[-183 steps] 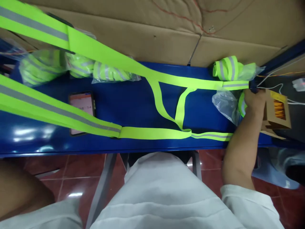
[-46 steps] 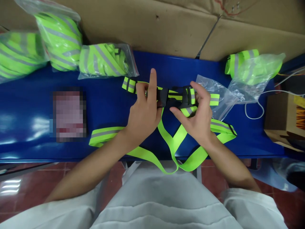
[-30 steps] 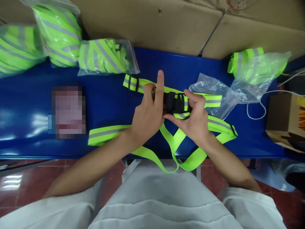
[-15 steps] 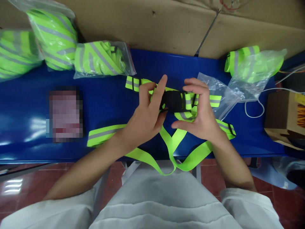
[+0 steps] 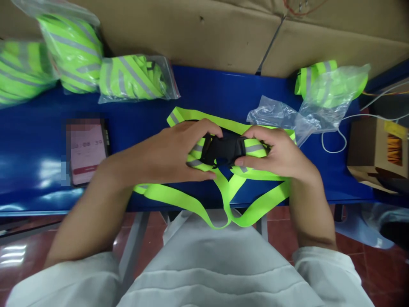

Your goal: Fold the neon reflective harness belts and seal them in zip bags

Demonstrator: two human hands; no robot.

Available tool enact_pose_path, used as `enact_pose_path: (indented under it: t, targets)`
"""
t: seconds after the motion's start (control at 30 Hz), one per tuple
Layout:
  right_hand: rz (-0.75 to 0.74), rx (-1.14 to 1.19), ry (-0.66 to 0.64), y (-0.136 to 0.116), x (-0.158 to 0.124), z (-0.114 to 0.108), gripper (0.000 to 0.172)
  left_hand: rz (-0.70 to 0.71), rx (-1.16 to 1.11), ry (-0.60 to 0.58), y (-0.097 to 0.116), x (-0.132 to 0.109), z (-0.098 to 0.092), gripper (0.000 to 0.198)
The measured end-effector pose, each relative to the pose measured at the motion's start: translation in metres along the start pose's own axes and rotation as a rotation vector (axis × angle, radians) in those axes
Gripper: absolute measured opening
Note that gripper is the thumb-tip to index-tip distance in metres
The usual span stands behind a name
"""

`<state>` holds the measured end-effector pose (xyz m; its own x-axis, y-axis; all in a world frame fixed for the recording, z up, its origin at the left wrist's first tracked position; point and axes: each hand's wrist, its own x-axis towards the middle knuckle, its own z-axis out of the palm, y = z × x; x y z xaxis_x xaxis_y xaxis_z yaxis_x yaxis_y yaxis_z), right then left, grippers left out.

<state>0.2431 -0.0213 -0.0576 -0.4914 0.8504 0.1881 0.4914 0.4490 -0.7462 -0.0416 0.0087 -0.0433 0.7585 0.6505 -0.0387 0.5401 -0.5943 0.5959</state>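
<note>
A yellow-green reflective strap harness (image 5: 182,200) with grey stripes lies on the blue table, its lower loops hanging over the front edge. At its middle is a black side-release buckle (image 5: 226,149), whose two halves look joined. My left hand (image 5: 172,149) curls around the buckle's left end and the folded strap there, thumb below and fingers above. From the other side my right hand (image 5: 277,153) grips the strap at the buckle's right end between thumb and fingers. Palms and some fingertips hide parts of the folded webbing.
Bagged reflective straps (image 5: 134,79) stand at the back left, several in a row. Another strap bundle (image 5: 319,83) lies back right by a crumpled clear bag (image 5: 271,113). A partly pixelated phone (image 5: 87,153) lies left; a cardboard box (image 5: 367,149) and white cable (image 5: 343,136) are right.
Both hands, spread around the buckle before, have closed on its two ends. My left forearm has swung up and left, now nearer the phone. The upper strap loop has shifted and the clear bag has crumpled.
</note>
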Motion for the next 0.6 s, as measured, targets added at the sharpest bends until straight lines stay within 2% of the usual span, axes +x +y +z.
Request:
enact_pose_path:
  t: [0.07,0.1,0.23,0.3,0.37,0.5,0.6]
  targets:
    - [0.01,0.025,-0.009,-0.005,-0.001,-0.006,0.033,-0.015,-0.104,-0.073,0.002,-0.004,-0.013,0.08]
    - [0.014,0.042,-0.006,-0.009,-0.002,-0.008,0.032,-0.007,-0.147,-0.09,0.004,-0.006,-0.018,0.078]
    - [0.014,0.127,0.02,-0.025,-0.004,-0.012,0.029,0.049,-0.215,-0.002,0.011,-0.011,-0.028,0.042]
    - [0.0,0.145,-0.005,-0.033,-0.003,-0.016,0.025,0.092,-0.268,0.053,0.015,-0.013,-0.026,0.03]
    - [-0.025,0.141,-0.084,-0.041,0.0,-0.022,0.022,0.11,-0.338,0.084,0.02,-0.015,-0.023,0.025]
    - [-0.057,0.155,-0.246,-0.051,0.004,-0.033,0.019,0.079,-0.517,0.081,0.022,-0.018,-0.013,0.021]
    - [-0.014,0.264,-0.131,-0.045,0.006,-0.029,0.019,0.117,-0.765,0.139,0.018,-0.014,-0.003,0.035]
